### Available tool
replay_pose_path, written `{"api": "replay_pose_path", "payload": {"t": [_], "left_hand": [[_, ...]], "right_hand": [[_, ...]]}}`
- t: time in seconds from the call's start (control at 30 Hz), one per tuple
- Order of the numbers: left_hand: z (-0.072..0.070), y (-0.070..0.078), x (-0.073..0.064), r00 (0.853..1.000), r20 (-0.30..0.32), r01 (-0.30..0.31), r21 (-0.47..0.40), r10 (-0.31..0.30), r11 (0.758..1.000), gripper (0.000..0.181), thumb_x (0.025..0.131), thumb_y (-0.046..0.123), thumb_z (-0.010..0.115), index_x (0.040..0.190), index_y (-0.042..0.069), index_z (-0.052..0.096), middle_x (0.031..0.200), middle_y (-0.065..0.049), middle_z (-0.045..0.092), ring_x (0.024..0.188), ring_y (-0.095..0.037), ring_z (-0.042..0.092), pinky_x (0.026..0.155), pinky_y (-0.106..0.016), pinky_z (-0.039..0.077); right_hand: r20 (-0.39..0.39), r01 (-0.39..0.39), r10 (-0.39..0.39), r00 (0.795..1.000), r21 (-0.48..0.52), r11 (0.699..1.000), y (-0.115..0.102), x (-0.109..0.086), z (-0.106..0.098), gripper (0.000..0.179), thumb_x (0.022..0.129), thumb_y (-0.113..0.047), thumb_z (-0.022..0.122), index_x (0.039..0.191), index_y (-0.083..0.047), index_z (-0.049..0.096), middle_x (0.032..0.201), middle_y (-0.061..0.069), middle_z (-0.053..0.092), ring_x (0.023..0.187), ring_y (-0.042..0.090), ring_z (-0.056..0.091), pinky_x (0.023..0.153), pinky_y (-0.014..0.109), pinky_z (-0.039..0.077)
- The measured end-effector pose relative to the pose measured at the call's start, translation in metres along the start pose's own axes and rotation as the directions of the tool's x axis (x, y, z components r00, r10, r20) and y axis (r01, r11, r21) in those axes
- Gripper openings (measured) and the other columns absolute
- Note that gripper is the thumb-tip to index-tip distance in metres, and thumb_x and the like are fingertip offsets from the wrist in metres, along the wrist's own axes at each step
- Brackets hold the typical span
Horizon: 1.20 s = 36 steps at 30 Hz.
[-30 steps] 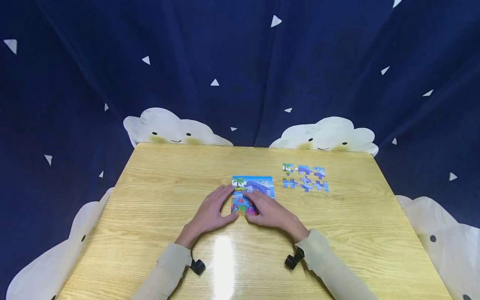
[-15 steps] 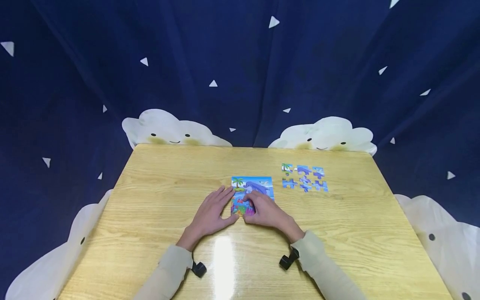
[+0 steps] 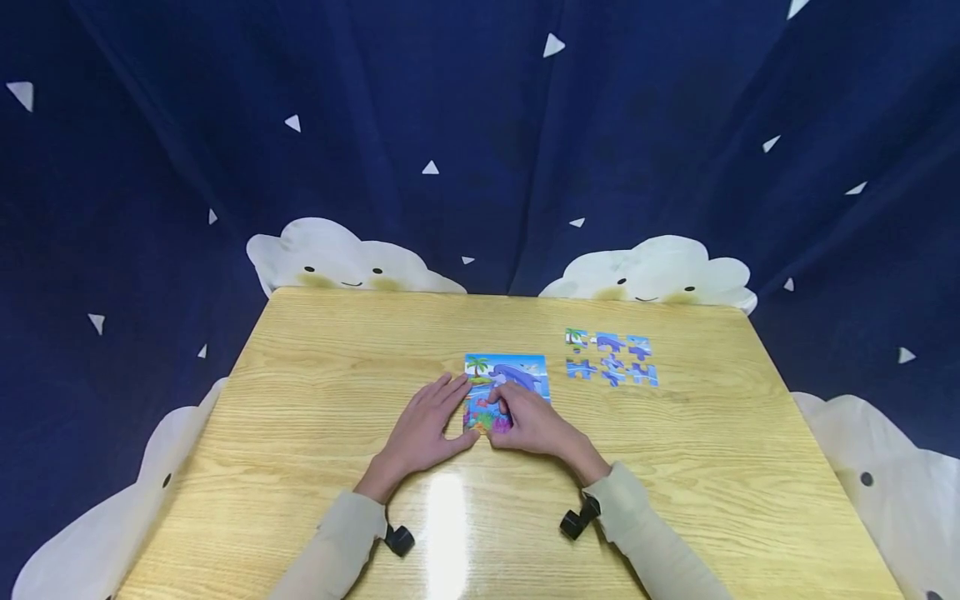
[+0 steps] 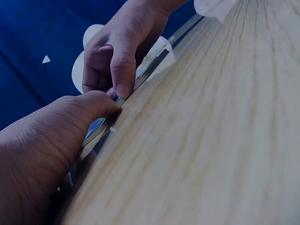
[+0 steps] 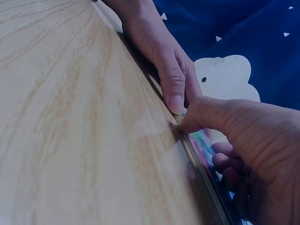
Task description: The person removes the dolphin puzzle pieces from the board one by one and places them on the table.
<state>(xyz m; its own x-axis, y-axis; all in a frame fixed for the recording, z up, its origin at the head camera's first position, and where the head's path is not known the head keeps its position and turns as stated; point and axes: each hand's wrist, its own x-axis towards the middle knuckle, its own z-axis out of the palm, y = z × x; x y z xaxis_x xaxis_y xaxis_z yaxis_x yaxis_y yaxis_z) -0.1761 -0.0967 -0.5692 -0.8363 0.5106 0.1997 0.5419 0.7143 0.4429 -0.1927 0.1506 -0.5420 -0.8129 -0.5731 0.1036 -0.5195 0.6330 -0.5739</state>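
Note:
A square dolphin puzzle board, with a palm tree and bright sea floor in its picture, lies flat between both hands. My left hand rests along its left side, fingers fairly straight, the thumb at the near edge. On the right, my right hand bends its fingers over the lower picture and sets its thumb against the near edge, gripping the board there. Both thumb tips almost meet in the right wrist view, where the board's thin side shows. The right hand covers the lower right part of the picture.
Several loose jigsaw pieces lie in two rows right of the board, with parts of a palm and dolphin on them. The wooden table ends at a dark blue curtain with white clouds and triangles.
My right hand's fingers have curled in more and the hand has shifted slightly toward me and to the left. The left hand has barely moved; the loose pieces are as before.

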Motion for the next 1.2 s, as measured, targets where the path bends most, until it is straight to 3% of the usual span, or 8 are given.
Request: {"api": "replay_pose_path", "payload": {"t": [0.2, 0.47, 0.67, 0.9, 1.2], "left_hand": [[0.0021, -0.0001, 0.0018, 1.000, 0.000, -0.005, 0.007, 0.005, 1.000, 0.085, 0.096, 0.062, 0.059, 0.163, 0.015, 0.039, 0.169, -0.002, 0.035, 0.158, -0.029, 0.026, 0.125, -0.051, 0.023], [0.0037, -0.0020, 0.0018, 1.000, 0.004, 0.000, 0.017, 0.000, 1.000, 0.085, 0.097, 0.065, 0.056, 0.164, 0.017, 0.036, 0.170, 0.000, 0.033, 0.158, -0.027, 0.024, 0.126, -0.050, 0.021], [0.0034, -0.0028, 0.0033, 1.000, 0.001, -0.012, 0.009, 0.012, 1.000, 0.085, 0.097, 0.065, 0.056, 0.163, 0.016, 0.037, 0.170, -0.001, 0.033, 0.158, -0.028, 0.025, 0.126, -0.050, 0.022], [0.0014, -0.0025, -0.0005, 1.000, -0.013, -0.021, 0.009, 0.021, 1.000, 0.084, 0.096, 0.060, 0.059, 0.162, 0.012, 0.040, 0.168, -0.004, 0.036, 0.157, -0.031, 0.028, 0.124, -0.053, 0.024], [0.0008, -0.0029, -0.0012, 1.000, 0.031, -0.005, 0.040, 0.004, 0.999, 0.077, 0.098, 0.050, 0.053, 0.164, 0.014, 0.034, 0.170, -0.002, 0.031, 0.159, -0.027, 0.022, 0.127, -0.048, 0.019]], "right_hand": [[0.002, -0.018, 0.017, 1.000, 0.059, 0.998, 0.0019, -0.0015, -0.0019, 0.042, 0.075, -0.022, 0.080, 0.110, -0.014, 0.058, 0.091, -0.001, 0.056, 0.072, 0.007, 0.048, 0.063, 0.024, 0.042], [0.017, -0.008, 0.008, 1.000, 0.015, 1.000, 0.0014, -0.0007, -0.0012, 0.052, 0.078, -0.040, 0.088, 0.111, -0.014, 0.058, 0.093, -0.003, 0.055, 0.076, 0.008, 0.049, 0.069, 0.025, 0.045], [-0.001, 0.003, -0.003, 1.000, 0.032, 0.999, 0.0019, -0.0015, -0.0017, 0.044, 0.082, -0.034, 0.086, 0.111, -0.013, 0.059, 0.093, -0.002, 0.055, 0.077, 0.009, 0.049, 0.071, 0.027, 0.045], [0.039, 0.002, -0.006, 0.999, 0.097, 0.995, 0.0046, -0.0005, 0.0001, 0.043, 0.086, -0.032, 0.085, 0.115, -0.013, 0.059, 0.096, 0.001, 0.057, 0.076, 0.008, 0.048, 0.071, 0.026, 0.045], [0.067, 0.033, -0.043, 0.997, 0.145, 0.989, 0.0039, -0.0006, -0.0064, 0.039, 0.090, -0.025, 0.082, 0.118, -0.008, 0.061, 0.097, 0.005, 0.058, 0.081, 0.015, 0.050, 0.076, 0.030, 0.043]]}}
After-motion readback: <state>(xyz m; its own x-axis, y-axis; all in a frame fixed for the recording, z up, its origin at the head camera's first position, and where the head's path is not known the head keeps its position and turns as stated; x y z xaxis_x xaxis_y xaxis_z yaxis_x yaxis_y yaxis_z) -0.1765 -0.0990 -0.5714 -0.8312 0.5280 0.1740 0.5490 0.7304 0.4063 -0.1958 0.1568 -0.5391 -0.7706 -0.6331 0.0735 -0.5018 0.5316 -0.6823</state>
